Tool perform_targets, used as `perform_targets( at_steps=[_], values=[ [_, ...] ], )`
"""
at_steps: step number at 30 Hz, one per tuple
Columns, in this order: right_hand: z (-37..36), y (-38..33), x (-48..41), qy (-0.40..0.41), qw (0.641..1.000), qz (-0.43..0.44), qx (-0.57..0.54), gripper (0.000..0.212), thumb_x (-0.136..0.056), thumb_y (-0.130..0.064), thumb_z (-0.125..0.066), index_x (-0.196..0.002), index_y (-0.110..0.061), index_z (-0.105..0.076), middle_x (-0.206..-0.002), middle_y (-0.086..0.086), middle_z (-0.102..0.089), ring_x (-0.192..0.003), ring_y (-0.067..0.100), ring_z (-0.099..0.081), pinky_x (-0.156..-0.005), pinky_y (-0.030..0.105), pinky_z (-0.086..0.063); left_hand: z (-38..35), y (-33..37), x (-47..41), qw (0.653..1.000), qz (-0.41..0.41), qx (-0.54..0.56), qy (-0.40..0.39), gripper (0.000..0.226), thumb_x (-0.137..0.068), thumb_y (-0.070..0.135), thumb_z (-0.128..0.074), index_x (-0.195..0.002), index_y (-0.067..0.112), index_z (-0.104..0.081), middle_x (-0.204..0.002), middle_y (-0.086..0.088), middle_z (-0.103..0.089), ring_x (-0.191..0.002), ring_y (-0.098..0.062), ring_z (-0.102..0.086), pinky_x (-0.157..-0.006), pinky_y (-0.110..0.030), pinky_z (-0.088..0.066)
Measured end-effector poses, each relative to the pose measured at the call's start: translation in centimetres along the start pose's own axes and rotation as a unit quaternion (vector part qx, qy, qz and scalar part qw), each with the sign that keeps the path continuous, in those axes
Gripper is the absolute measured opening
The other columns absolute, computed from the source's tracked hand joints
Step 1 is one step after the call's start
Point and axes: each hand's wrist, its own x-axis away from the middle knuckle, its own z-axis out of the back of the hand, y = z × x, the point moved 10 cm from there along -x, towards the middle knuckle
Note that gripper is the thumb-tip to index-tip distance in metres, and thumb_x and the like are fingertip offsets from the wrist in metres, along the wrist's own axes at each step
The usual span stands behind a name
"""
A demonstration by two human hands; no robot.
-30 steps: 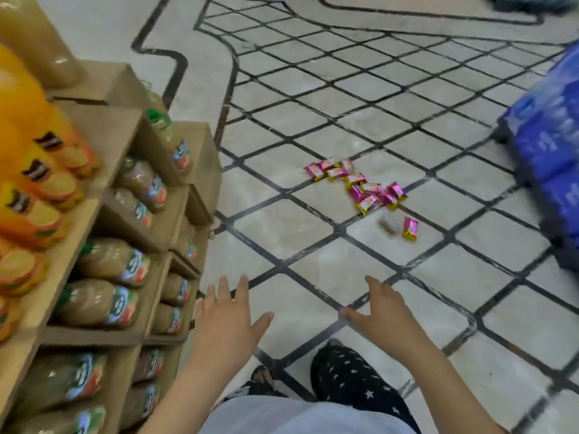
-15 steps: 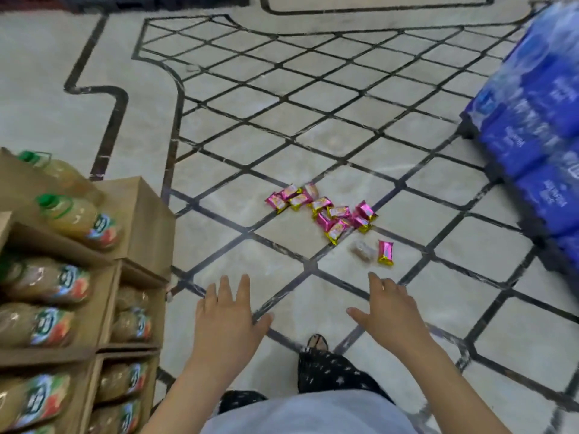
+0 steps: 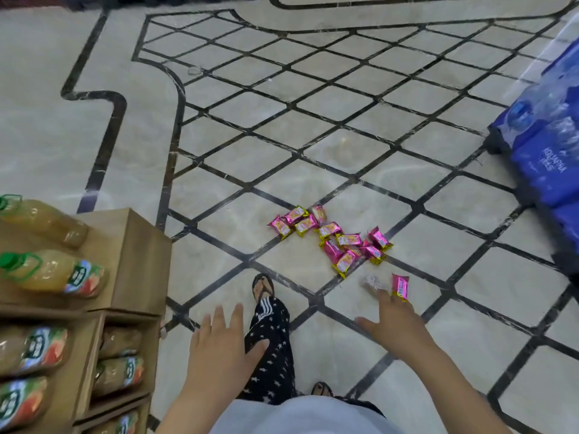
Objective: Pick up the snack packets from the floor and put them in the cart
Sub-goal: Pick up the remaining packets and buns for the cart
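Left of the left hand point(image 3: 219, 349) I see cardboard shelves point(image 3: 138, 258) stocked with juice bottles point(image 3: 53, 274) lying on their sides. Well off to the right of the right hand point(image 3: 398, 327) sit blue packs of bottled water point(image 3: 545, 158). Between the hands a star-print trouser leg point(image 3: 272, 339) ends in a sandalled foot point(image 3: 262, 286). Pale marble tiles point(image 3: 344, 148) with dark inlay lines spread ahead of both hands.

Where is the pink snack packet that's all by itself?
In the head view, the lone pink packet lies on the floor right of centre, at the fingertips of the right hand, beside a clear packet.
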Motion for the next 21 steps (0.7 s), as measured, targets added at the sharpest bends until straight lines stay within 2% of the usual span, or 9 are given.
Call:
perform_targets(
  at_steps=[5, 8, 11, 15, 18, 21],
  values=[
    [5.0, -3.2, -7.9, 0.023, 0.998, -0.033, 0.045, 0.072, -0.092, -0.061, -0.047, -0.144, -0.015, -0.029, -0.140, 0.008, -0.044, -0.127, 0.028, -0.042, -0.096, 0.035, -0.040, 5.7, 0.4, -11.4, 1.000, -0.025, -0.005, 0.008, 0.086, -0.093, 0.068, -0.034, -0.156, 0.020, 0.000, -0.162, -0.014, -0.011, -0.149, -0.032, -0.013, -0.118, -0.042, -0.020],
    [8.3, -5.9, -12.2, 0.018, 0.998, -0.056, 0.032, 0.074, -0.092, -0.060, -0.047, -0.146, -0.014, -0.027, -0.138, 0.009, -0.046, -0.128, 0.029, -0.041, -0.099, 0.036, -0.040, 9.7, 0.5, -17.6, 0.999, -0.041, -0.008, 0.006, 0.085, -0.094, 0.066, -0.035, -0.156, 0.020, -0.001, -0.162, -0.014, -0.011, -0.149, -0.032, -0.014, -0.118, -0.043, -0.020],
    [10.5, -9.1, -16.5, 0.003, 0.997, -0.064, -0.032, 0.074, -0.091, -0.059, -0.050, -0.145, -0.013, -0.030, -0.135, 0.011, -0.048, -0.126, 0.030, -0.043, -0.099, 0.037, -0.042, 13.2, 0.2, -23.0, 0.998, -0.055, 0.013, 0.006, 0.083, -0.094, 0.066, -0.033, -0.156, 0.020, -0.003, -0.162, -0.012, -0.016, -0.149, -0.029, -0.017, -0.118, -0.040, -0.021],
    [11.6, -11.5, -22.1, -0.015, 0.983, -0.096, -0.153, 0.079, -0.088, -0.058, -0.058, -0.145, -0.009, -0.033, -0.138, 0.014, -0.050, -0.127, 0.032, -0.046, -0.099, 0.041, -0.044, 14.5, -0.4, -29.9, 0.997, -0.061, 0.037, -0.028, 0.085, -0.093, 0.066, -0.039, -0.156, 0.018, -0.008, -0.159, -0.010, -0.025, -0.145, -0.028, -0.025, -0.115, -0.040, -0.030],
    [10.4, -12.2, -25.5, -0.057, 0.955, -0.139, -0.257, 0.080, -0.091, -0.052, -0.059, -0.148, -0.004, -0.030, -0.140, 0.016, -0.050, -0.130, 0.032, -0.046, -0.098, 0.035, -0.040, 13.9, -0.3, -34.0, 0.992, -0.042, 0.094, -0.069, 0.084, -0.092, 0.064, -0.044, -0.155, 0.018, -0.012, -0.155, -0.008, -0.031, -0.142, -0.027, -0.032, -0.112, -0.039, -0.033],
    [8.2, -11.9, -29.8, -0.096, 0.921, -0.183, -0.331, 0.081, -0.090, -0.052, -0.060, -0.149, -0.005, -0.029, -0.142, 0.017, -0.048, -0.128, 0.031, -0.049, -0.090, 0.031, -0.040, 12.5, 0.0, -38.3, 0.990, -0.022, 0.112, -0.087, 0.083, -0.092, 0.063, -0.044, -0.154, 0.017, -0.014, -0.154, -0.005, -0.035, -0.139, -0.026, -0.035, -0.110, -0.038, -0.036]
  ],
)
